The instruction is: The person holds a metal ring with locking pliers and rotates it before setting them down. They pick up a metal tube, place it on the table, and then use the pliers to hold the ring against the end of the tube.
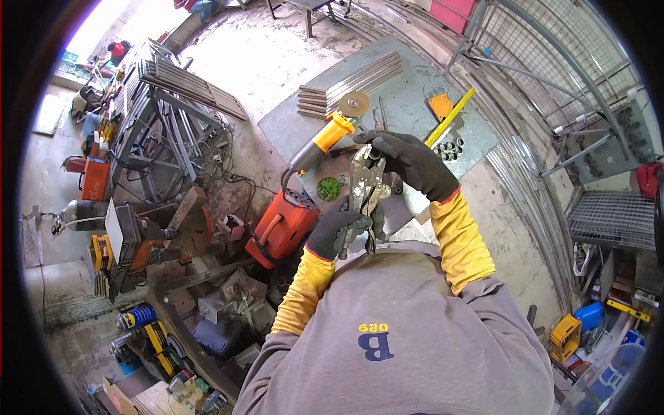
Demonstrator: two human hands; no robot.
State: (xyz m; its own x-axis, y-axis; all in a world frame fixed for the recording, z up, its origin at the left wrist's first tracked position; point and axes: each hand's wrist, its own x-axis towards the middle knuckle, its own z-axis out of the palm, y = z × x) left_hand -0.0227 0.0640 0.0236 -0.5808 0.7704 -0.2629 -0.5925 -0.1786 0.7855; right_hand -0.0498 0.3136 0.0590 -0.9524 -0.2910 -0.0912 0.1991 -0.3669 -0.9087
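Observation:
A pair of worn locking pliers is held upright in front of my chest. Around its handles, my gloved left hand is closed. My gloved right hand has its fingers curled at the jaws, gripping what looks like a short piece of metal tube, partly covered by the glove. Just beyond lies a yellow angle grinder with a round disc. Several short cut tube pieces sit on the metal table, right of my right hand.
Metal bars, a yellow ruler-like strip and an orange-yellow piece lie on the table. A red machine stands left of my left hand. A steel rack with bars is further left; a mesh frame stands right.

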